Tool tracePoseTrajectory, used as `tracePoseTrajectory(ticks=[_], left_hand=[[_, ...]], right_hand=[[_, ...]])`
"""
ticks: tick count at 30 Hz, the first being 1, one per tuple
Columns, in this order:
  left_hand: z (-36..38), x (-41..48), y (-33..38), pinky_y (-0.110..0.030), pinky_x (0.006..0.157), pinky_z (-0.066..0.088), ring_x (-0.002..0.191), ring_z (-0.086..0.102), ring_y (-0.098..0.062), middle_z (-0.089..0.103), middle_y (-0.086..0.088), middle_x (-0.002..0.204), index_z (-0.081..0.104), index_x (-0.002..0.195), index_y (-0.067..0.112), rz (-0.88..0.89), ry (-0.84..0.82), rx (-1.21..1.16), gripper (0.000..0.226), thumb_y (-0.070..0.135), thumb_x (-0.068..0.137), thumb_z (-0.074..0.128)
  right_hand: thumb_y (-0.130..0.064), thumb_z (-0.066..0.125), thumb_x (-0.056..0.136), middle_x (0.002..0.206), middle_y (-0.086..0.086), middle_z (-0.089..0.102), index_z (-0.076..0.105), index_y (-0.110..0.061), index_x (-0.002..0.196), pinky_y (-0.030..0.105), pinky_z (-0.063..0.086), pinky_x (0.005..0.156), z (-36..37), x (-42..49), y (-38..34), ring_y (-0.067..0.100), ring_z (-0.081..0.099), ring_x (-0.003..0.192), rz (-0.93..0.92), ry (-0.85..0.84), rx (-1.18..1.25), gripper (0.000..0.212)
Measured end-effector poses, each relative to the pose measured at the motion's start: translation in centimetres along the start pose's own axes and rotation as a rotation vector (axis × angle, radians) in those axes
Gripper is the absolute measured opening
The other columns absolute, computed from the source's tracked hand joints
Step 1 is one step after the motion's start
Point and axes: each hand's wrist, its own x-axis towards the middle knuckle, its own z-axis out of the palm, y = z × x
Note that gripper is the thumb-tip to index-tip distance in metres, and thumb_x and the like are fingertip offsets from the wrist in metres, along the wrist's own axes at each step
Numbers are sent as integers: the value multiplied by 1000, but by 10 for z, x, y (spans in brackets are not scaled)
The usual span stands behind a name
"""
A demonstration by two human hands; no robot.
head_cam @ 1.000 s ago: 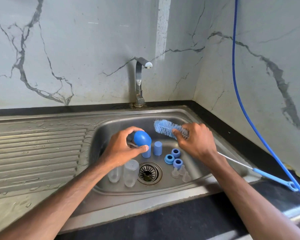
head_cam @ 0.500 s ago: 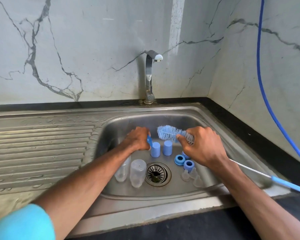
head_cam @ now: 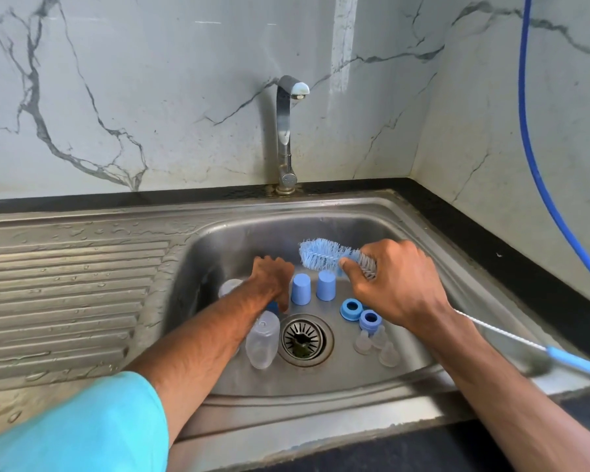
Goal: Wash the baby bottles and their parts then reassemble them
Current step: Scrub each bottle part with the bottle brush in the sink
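right hand (head_cam: 399,287) grips brush (head_cam: 321,256) — caps (head_cam: 300,289) beneath, upright

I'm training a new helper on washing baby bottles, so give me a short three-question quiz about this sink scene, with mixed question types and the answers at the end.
1. True or false: water is running from the faucet.
2. Which hand grips the bottle brush? A) left B) right C) neither
3. How many clear nipples lie to the right of the drain?
Key: 1 false; 2 B, the right hand; 3 three.
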Motion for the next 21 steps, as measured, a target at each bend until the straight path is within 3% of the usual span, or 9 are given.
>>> tracePoseTrajectory(ticks=[4, 9, 11, 13, 14, 16, 18, 21], left_hand=[[0, 3, 6, -48, 102, 39, 120, 56, -26, 64, -2, 124, 63, 112, 23, 104, 121, -165, 48, 54, 77, 75], [-12, -7, 5, -45, 101, 42, 120, 58, -29, 61, -6, 127, 64, 121, 19, 122, 133, -283, 41, 40, 87, 73], [-23, -15, -5, -34, 85, 50, 106, 65, -27, 67, -5, 109, 65, 100, 22, 95, 143, -416, 26, 38, 84, 78], [-37, -26, -21, -16, 61, 42, 81, 66, -20, 66, -4, 86, 59, 75, 25, 93, 176, -584, 27, 33, 81, 84], [-44, -34, -29, -9, 56, 38, 73, 63, -13, 66, 2, 80, 62, 73, 24, 86, 196, -679, 26, 30, 80, 86], [-59, -56, -41, -4, 66, 47, 83, 69, -8, 74, 6, 92, 76, 96, 19, 59, 210, -983, 20, 25, 81, 88], [-68, -81, -49, -23, 82, 61, 96, 74, -16, 77, -7, 110, 73, 118, 12, 33, 167, -1386, 34, 15, 86, 83], [-74, -118, -54, -28, 77, 63, 89, 74, -23, 75, -20, 112, 68, 124, 6, -13, 84, -1789, 34, 13, 91, 76]], right_hand=[[-49, 60, 97, 59, 1, 55, 59, -14, 68, 29, 33, 51, 1, 0, 2, 23, 53, 54, 9, 10, -6, 45], [-51, 60, 97, 59, 1, 56, 62, -15, 71, 29, 37, 53, 1, 2, 4, 24, 56, 55, 10, 24, -10, 45], [-51, 60, 97, 59, 2, 56, 62, -14, 71, 30, 35, 53, 1, 2, 4, 26, 55, 56, 13, 39, -9, 45], [-50, 60, 97, 58, 2, 54, 60, -13, 70, 31, 35, 55, 0, 1, 4, 28, 55, 56, 5, 59, -4, 46], [-51, 60, 97, 58, 1, 54, 59, -14, 70, 31, 37, 55, 0, 1, 4, 27, 55, 55, -4, 64, -1, 47], [-52, 59, 98, 57, -2, 54, 59, -16, 71, 30, 39, 56, -2, -1, 4, 24, 55, 54, -23, 77, 7, 46], [-54, 59, 99, 56, -7, 49, 56, -19, 72, 29, 37, 57, -3, -2, 3, 21, 52, 52, -57, 109, 3, 44], [-56, 59, 98, 54, -9, 41, 50, -22, 72, 28, 33, 54, -6, -6, 1, 18, 44, 48, -108, 161, -31, 43]])
